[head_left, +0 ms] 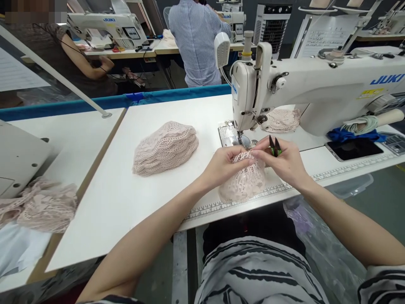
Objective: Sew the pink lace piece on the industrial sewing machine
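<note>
A pale pink lace piece [245, 181] hangs over the front of the white table, just before the needle of a sewing machine [249, 88]. My left hand [223, 164] pinches its upper edge between thumb and fingers. From the other side my right hand [283, 162] grips the same edge with thumb and forefinger. Small thread snips [275, 146] with black blades and green handles are tucked in my right palm, blades pointing up. The presser foot [240, 137] is right behind my fingertips. To the left lies a stack of matching lace pieces [166, 147].
More lace [281, 120] lies under the machine arm. A phone [354, 148], blue cloth and a calculator-like device are at the right. A measuring tape [218, 207] runs along the front edge. Lace is heaped [47, 204] far left. Two people sit beyond the blue-edged table.
</note>
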Demonstrator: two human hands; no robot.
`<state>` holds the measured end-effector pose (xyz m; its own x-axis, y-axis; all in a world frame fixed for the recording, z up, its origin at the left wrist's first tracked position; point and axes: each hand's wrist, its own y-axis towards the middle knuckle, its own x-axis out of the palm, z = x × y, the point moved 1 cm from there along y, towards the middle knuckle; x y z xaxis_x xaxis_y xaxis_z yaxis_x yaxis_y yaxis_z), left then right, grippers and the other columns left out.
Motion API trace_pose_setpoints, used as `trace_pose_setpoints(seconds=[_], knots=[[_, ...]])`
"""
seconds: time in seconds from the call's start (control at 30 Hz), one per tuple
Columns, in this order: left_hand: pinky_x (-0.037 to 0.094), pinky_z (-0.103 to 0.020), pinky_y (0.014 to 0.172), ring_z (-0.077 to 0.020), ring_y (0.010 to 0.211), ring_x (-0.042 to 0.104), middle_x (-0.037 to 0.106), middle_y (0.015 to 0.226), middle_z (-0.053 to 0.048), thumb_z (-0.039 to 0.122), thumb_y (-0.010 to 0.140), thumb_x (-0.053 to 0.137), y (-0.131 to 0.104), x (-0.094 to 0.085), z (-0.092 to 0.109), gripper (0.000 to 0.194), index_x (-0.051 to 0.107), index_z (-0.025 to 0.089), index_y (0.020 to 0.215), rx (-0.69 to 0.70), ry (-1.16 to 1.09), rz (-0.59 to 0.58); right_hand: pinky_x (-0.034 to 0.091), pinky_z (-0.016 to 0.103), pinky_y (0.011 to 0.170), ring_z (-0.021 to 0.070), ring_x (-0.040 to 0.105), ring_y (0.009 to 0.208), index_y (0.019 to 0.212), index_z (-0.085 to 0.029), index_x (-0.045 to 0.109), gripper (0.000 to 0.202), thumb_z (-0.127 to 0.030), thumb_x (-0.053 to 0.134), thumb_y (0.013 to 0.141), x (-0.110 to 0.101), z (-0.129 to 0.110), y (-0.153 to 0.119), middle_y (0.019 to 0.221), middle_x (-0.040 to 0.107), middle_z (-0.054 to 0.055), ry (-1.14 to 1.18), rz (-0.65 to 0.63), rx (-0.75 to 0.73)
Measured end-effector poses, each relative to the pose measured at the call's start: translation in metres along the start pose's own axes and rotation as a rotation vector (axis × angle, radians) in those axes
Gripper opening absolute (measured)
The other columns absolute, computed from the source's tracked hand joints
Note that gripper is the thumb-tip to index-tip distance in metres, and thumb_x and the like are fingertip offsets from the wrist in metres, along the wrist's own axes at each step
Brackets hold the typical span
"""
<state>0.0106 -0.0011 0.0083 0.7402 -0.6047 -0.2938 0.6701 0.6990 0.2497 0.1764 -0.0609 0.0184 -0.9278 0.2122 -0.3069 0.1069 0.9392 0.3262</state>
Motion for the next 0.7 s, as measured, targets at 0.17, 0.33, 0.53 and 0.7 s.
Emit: trace_pose_setpoints(seconds=[0.17,0.33,0.53,0.7], knots=[[0.04,-0.022,0.062,-0.01,0.064,0.052,0.059,0.069,0.001,0.039,0.077,0.073,0.0,0.001,0.001,0.026,0.064,0.015,0.072,-0.041,-0.079,-0.075,0.034,0.026,0.052,0.0092,0.043,0.057,0.076,-0.019,0.064,0.017,-0.034,0.069,0.08,-0.009,0.004,0.011,0.071,0.057,-0.001,0.012,0.178,-0.001],[0.041,-0.022,0.063,-0.0108,0.068,0.055,0.061,0.073,0.0,0.037,0.076,0.074,0.0,0.001,0.001,0.024,0.067,0.015,0.075,-0.082,-0.122,-0.04,0.034,0.026,0.051,0.0094,0.044,0.055,0.079,-0.02,0.067,0.016,-0.037,0.068,0.081,-0.013,0.001,0.003,0.071,0.058,-0.001,-0.044,0.056,0.009],[0.04,-0.023,0.062,-0.0117,0.068,0.055,0.062,0.074,-0.001,0.04,0.077,0.073,0.0,0.002,-0.003,0.026,0.069,0.015,0.081,-0.093,-0.133,-0.058,0.034,0.027,0.051,0.0063,0.035,0.052,0.084,-0.021,0.067,0.011,-0.024,0.073,0.076,-0.005,-0.005,-0.016,0.089,0.062,0.001,-0.12,0.093,-0.203],[0.042,-0.024,0.066,-0.0125,0.072,0.057,0.065,0.077,-0.002,0.04,0.079,0.07,0.0,0.003,-0.002,0.024,0.071,0.015,0.081,-0.039,-0.114,-0.086,0.037,0.028,0.054,0.0092,0.045,0.058,0.084,-0.02,0.069,0.007,-0.023,0.071,0.078,-0.001,-0.002,-0.016,0.086,0.064,0.002,-0.11,0.062,-0.201]])
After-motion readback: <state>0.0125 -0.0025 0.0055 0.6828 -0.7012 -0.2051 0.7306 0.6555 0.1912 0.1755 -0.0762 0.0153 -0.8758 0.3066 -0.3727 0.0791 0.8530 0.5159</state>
